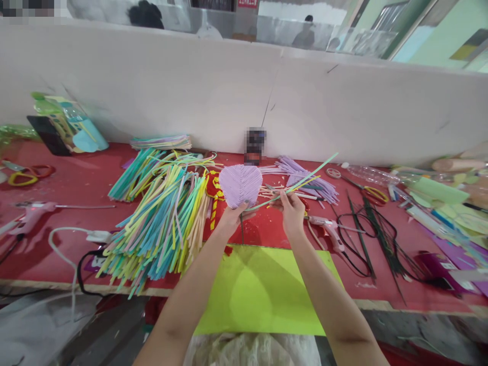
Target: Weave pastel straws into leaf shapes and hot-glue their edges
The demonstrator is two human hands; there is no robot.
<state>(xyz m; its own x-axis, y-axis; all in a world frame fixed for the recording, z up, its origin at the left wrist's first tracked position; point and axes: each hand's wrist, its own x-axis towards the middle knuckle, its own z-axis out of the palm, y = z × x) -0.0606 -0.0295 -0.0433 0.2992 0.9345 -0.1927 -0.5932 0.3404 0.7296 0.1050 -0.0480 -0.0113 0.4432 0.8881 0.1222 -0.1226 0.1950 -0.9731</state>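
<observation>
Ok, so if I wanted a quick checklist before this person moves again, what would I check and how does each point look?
1. Lilac leaf-shaped piece held: ok, the left hand grips its lower end.
2. Pale green pipe cleaner held: ok, pinched in the fingers of the right hand.
3. Pink glue gun by the right forearm hot: cannot tell.
4. Yellow-and-black-handled scissors out of the hands: ok, they lie on the table at the right.
5. Multicoloured pipe cleaners neatly stacked: not ok, they lie fanned out in a loose heap at the left.
</observation>
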